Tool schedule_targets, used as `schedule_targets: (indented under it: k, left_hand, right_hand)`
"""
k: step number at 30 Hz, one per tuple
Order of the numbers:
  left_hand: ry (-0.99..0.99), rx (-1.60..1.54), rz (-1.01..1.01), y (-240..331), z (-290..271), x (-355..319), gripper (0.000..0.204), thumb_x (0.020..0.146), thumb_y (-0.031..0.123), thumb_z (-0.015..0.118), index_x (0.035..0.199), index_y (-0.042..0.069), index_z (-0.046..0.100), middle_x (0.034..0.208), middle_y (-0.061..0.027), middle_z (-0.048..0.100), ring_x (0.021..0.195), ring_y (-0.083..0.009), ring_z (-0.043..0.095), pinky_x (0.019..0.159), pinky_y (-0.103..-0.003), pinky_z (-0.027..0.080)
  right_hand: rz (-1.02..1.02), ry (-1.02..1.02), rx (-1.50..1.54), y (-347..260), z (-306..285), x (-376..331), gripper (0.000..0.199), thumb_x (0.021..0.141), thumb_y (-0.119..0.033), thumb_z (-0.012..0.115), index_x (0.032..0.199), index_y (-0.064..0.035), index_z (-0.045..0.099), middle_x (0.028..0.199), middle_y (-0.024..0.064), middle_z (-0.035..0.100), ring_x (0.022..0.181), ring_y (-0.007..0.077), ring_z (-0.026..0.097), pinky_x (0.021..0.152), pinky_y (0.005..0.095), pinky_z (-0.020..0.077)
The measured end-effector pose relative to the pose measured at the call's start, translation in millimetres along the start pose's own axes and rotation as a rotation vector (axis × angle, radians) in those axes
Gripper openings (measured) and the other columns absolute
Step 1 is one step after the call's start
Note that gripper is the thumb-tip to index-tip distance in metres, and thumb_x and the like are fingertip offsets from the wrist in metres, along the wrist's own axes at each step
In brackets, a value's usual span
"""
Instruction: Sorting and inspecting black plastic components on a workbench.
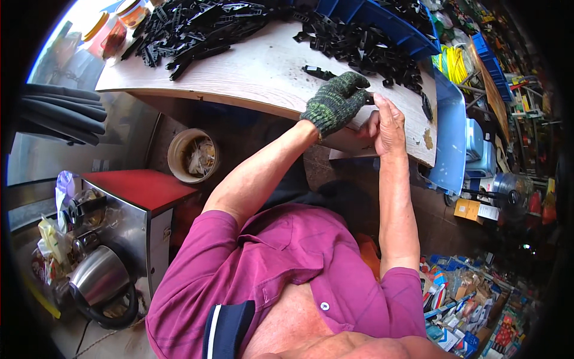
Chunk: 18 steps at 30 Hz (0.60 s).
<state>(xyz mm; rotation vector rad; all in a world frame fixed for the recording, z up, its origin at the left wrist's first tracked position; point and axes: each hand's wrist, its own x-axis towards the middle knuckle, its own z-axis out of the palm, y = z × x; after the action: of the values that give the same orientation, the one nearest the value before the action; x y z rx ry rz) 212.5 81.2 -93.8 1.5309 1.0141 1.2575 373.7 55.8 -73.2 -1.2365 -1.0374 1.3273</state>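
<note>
My left hand [339,103] wears a dark green knitted glove and is closed in a pinch over the table's front edge. A small black plastic part [370,99] shows at its fingertips, mostly hidden by the glove. My bare right hand [390,127] meets it from the right, its fingers pressed together with their tips at the same part. Just beyond the glove, a longer black plastic piece [318,73] lies on the pale wood-grain table [251,66].
Black pieces pile up at the table's far left [197,30] and far right [365,48], beside a blue crate [382,24]. A blue bin [449,131] adjoins the right edge. Below stand a waste bucket [175,157], a red-topped cabinet [134,186] and a steel kettle [100,275].
</note>
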Motion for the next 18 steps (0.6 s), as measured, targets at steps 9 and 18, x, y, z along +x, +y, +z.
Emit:
schedule_targets:
  k: [9,18]
  left_hand:
    - [0.18,0.229,0.099,9,-16,-19,0.036,0.089,0.028,0.068,0.116,0.005,0.065,0.101,-0.0185,0.068,0.094,-0.0317,0.066,0.084,-0.043,0.052]
    - [-0.004,1.131,0.328,1,-68,7,0.023,0.088,0.03,0.063,0.098,0.011,0.068,0.102,-0.0131,0.068,0.1,-0.0374,0.061,0.08,-0.053,0.051]
  right_hand:
    - [-0.146,0.054,-0.144,8,4,-8,0.024,0.099,-0.029,0.061,0.09,-0.0062,0.06,0.047,-0.0028,0.037,0.036,0.0095,0.036,0.039,0.0304,0.0509]
    - [-0.114,0.171,0.095,7,8,-11,0.028,0.1,-0.033,0.054,0.085,-0.0092,0.051,0.046,-0.0008,0.033,0.038,0.0108,0.037,0.039,0.039,0.0544]
